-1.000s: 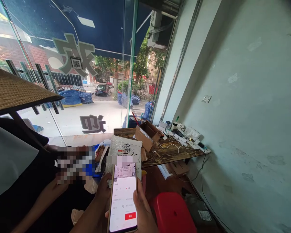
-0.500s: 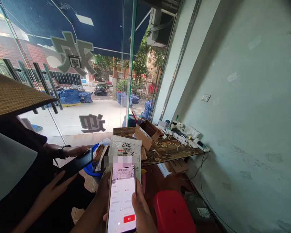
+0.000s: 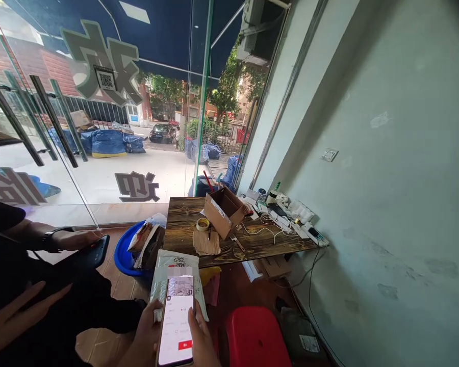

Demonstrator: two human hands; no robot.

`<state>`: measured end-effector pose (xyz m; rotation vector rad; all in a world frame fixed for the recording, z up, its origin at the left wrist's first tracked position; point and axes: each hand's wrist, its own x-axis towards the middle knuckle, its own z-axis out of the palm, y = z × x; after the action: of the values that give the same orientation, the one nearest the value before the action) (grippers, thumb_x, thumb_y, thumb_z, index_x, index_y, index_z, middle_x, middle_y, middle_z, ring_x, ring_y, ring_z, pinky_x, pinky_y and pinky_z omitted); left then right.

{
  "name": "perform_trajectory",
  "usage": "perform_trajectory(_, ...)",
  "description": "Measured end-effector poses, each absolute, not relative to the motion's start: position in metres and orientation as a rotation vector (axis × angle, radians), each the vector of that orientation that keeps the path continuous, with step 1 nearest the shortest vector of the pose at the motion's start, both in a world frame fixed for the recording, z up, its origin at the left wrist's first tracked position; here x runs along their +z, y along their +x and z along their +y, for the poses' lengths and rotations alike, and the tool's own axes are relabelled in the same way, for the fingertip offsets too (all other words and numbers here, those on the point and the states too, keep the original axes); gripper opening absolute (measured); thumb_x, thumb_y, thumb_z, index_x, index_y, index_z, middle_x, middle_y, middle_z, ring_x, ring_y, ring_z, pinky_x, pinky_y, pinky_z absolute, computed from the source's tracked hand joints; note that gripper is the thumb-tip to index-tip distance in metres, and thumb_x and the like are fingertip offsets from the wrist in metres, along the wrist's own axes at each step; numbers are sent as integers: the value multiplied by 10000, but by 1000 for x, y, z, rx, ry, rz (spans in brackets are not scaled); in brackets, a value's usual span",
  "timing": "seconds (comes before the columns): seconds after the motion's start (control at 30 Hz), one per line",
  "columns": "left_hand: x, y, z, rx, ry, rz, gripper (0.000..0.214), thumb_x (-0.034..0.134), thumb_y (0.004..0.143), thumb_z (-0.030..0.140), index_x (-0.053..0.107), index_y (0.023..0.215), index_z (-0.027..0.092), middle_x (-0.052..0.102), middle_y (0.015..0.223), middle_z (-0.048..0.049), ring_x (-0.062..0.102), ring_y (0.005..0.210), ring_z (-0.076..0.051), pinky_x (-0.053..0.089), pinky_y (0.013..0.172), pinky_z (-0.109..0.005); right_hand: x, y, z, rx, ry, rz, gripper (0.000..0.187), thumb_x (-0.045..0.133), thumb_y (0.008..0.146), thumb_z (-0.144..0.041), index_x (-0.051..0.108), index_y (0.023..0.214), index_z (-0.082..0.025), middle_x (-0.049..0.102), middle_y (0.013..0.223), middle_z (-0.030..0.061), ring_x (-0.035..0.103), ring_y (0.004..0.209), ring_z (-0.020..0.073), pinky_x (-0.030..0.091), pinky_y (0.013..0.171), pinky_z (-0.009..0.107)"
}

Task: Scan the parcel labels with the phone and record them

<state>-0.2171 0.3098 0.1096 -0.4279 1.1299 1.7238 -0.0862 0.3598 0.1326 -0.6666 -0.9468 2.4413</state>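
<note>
Phone (image 3: pixel 174 323) over parcel (image 3: pixel 163 272), lower centre
Long axis runs up-frame; right hand (image 3: pixel 202 334) has fingers clamped on it, left hand (image 3: pixel 148 317) on the parcel.

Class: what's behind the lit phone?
A pale mailer with handwriting near its top; its upper part and right edge show. The phone covers its lower middle, which cannot be seen.

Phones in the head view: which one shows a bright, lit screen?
The phone in the wearer's right hand, in front of the parcel; the co-worker's phone, at left, looks dark.
</note>
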Motion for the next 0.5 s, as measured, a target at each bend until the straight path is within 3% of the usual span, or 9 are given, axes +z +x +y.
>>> perform_trajectory(0.1,100,-225,317,1756,-485,1104,397,536,509,174,593,900,134,699,659,-118,694,744,-377,554,658,-506,118,-94,375,2501,-690,-917,997,742,495,-723,443,1324,-258,621,1239,126,558,1177,341,519,867,522)
perform_trajectory(0.27,86,-274,339,1865,-444,1168,314,496,517,227,575,818,186,707,727,-91,696,767,-320,567,638,-437,103,-119,399,2598,-629,-926,778,753,584,-629,536,1248,-288,642,1207,92,575,1149,350,502,887,566)
perform_trajectory(0.37,67,-307,362,1826,-370,1301,208,517,598,250,595,775,174,693,713,-91,689,720,-296,557,600,-404,95,-146,417,2617,-656,-900,728,768,577,-608,576,1202,-289,636,1226,80,558,1173,350,495,910,552)
perform_trajectory(0.5,31,-336,389,1706,-301,1599,93,582,777,243,580,777,151,635,638,-11,629,598,-166,526,593,-316,87,-186,440,2674,-734,-839,803,673,643,-688,479,1294,-260,630,1237,118,600,1114,343,518,852,558)
